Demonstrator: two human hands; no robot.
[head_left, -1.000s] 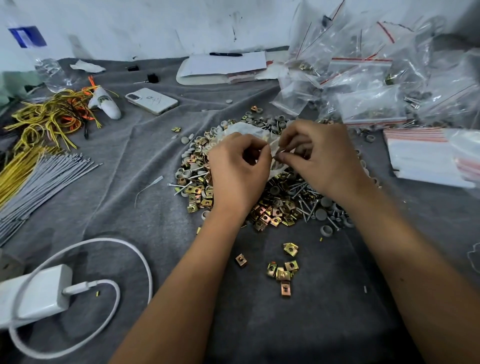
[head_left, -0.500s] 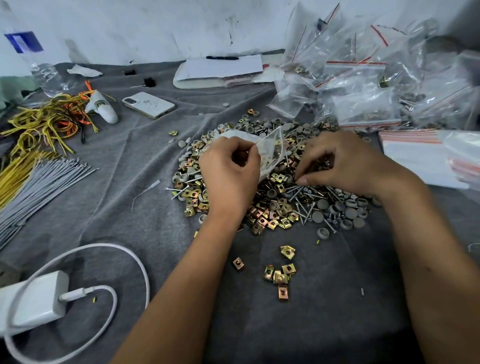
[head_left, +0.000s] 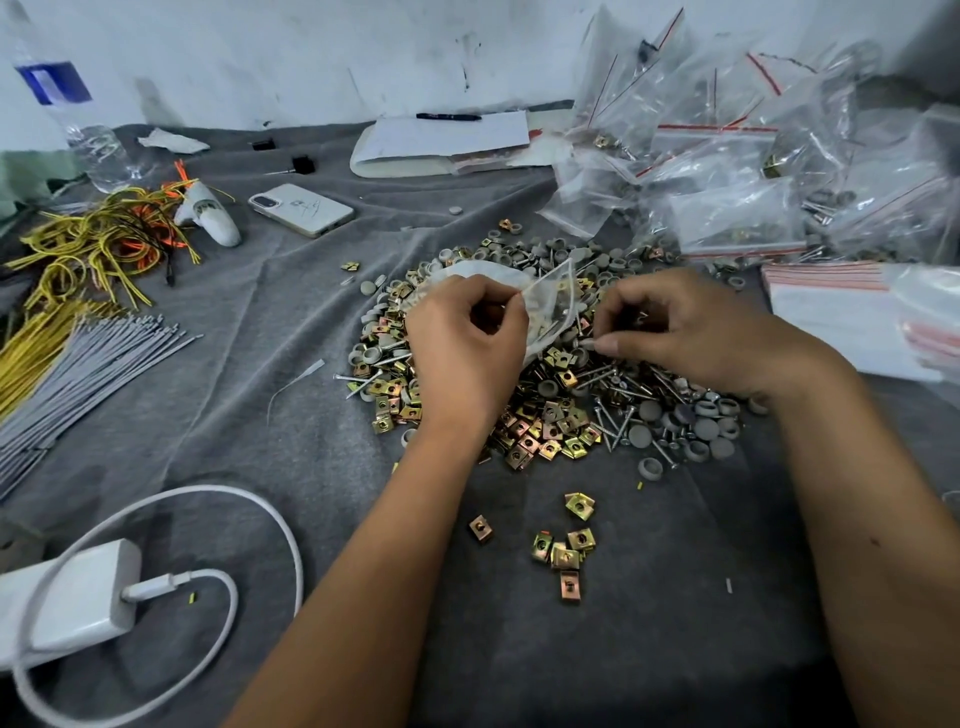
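Note:
A heap of brass clip nuts, screws and grey caps (head_left: 561, 415) lies in the middle of the grey cloth (head_left: 260, 415). Over it my left hand (head_left: 465, 353) pinches the rim of a small clear plastic bag (head_left: 550, 301), holding its mouth open towards the right. My right hand (head_left: 691, 332) hovers just right of the bag and pinches a small grey piece between thumb and fingertips, right beside the bag's mouth. Exactly what the piece is I cannot make out.
Filled clear zip bags (head_left: 753, 171) pile up at the back right. A few loose clip nuts (head_left: 566, 545) lie near me. Yellow and grey wire ties (head_left: 67, 322), a phone (head_left: 301, 208), a water bottle (head_left: 88, 124), a notepad with pen (head_left: 447, 137) and a white charger with cable (head_left: 72, 597) lie at the left and back.
My right hand left the bag, dropped to the heap and picked up a small piece; it now holds it by the bag's mouth. My left hand kept hold of the bag.

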